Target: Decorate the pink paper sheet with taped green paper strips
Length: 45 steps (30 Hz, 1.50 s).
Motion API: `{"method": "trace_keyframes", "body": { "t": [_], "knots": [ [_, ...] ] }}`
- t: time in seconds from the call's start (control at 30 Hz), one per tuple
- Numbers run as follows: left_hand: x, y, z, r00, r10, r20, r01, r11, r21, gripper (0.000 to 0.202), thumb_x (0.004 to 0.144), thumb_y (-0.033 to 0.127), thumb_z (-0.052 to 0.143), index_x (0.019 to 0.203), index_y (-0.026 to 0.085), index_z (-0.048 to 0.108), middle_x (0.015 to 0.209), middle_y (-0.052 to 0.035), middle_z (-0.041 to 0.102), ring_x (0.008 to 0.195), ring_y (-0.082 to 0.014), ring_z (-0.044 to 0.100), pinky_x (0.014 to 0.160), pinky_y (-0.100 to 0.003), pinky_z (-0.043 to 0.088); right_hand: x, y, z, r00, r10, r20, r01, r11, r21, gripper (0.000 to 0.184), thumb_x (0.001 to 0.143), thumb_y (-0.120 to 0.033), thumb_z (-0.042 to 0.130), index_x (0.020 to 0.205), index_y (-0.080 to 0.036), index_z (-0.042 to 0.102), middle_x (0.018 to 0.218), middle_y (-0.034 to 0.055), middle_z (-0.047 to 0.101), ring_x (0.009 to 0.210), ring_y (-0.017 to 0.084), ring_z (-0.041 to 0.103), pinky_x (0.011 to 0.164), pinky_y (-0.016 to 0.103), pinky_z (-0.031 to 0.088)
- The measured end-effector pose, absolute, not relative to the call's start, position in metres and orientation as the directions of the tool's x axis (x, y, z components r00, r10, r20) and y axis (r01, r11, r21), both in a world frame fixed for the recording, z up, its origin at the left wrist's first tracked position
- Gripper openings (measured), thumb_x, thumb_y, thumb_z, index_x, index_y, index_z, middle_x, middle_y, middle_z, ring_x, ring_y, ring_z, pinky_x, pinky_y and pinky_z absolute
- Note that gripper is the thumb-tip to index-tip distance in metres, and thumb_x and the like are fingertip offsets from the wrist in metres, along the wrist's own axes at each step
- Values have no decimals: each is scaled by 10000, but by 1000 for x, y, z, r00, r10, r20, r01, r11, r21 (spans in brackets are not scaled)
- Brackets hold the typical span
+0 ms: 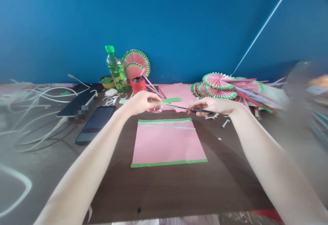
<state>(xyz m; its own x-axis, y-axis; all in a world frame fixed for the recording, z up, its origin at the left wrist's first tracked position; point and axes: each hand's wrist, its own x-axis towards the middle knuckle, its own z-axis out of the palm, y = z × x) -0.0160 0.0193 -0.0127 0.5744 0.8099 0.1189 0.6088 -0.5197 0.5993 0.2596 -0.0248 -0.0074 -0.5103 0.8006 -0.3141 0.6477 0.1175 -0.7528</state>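
My left hand [144, 102] is closed in a pinch, at the near end of a short green paper strip [171, 100]. My right hand [211, 106] grips the dark handles of a pair of scissors [176, 106]. Their blades point left, just below the green strip, with the tips close to my left fingers. Below both hands, a pink paper sheet [167, 144] lies flat on the table. Green strips edge its top and bottom, and a pale, slightly slanting strip crosses it near the top.
More pink sheets [179, 93] lie behind my hands. Folded paper fans [217, 81] are piled at the back right. A green-capped bottle [116, 69] and a red cylinder [138, 85] stand at the back left. Leftward are a phone [96, 124], a power bank [77, 103] and white cables [38, 115].
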Motion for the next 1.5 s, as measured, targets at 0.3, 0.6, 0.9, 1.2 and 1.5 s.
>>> {"method": "trace_keyframes", "body": {
  "t": [0.3,0.6,0.9,1.2,1.5],
  "knots": [
    [-16,18,-12,567,816,114,606,-507,613,314,696,415,582,880,176,671,807,-16,676,714,-140,592,678,-209,432,260,-25,-9,-505,803,-315,659,124,-742,420,695,-501,581,1026,-246,623,967,47,572,621,87,459,494,199,335],
    [-16,18,-11,576,808,126,604,-524,601,313,700,419,582,879,178,669,819,-11,676,708,-133,589,661,-200,425,259,-25,-8,-500,805,-320,660,115,-743,421,694,-503,578,1019,-240,626,977,50,571,594,76,431,492,202,333],
    [-15,18,-12,572,811,124,604,-519,605,336,706,435,568,890,172,668,817,-16,674,690,-126,582,647,-193,424,262,-23,-10,-490,808,-328,686,125,-717,440,691,-524,572,1028,-245,615,969,41,574,559,65,411,481,200,331],
    [-15,18,-12,563,819,111,613,-503,609,323,698,419,581,891,176,672,819,-19,680,707,-135,586,663,-196,425,259,-24,-8,-502,808,-308,662,130,-738,430,678,-505,589,990,-213,634,963,46,576,548,59,408,478,201,344],
    [-11,14,-9,546,830,116,669,-515,536,269,680,397,586,818,195,700,726,5,669,648,-131,563,653,-201,408,257,-24,-5,-492,795,-356,681,97,-726,386,671,-465,610,949,-198,627,957,49,575,543,58,430,478,200,378]
  ]
}}
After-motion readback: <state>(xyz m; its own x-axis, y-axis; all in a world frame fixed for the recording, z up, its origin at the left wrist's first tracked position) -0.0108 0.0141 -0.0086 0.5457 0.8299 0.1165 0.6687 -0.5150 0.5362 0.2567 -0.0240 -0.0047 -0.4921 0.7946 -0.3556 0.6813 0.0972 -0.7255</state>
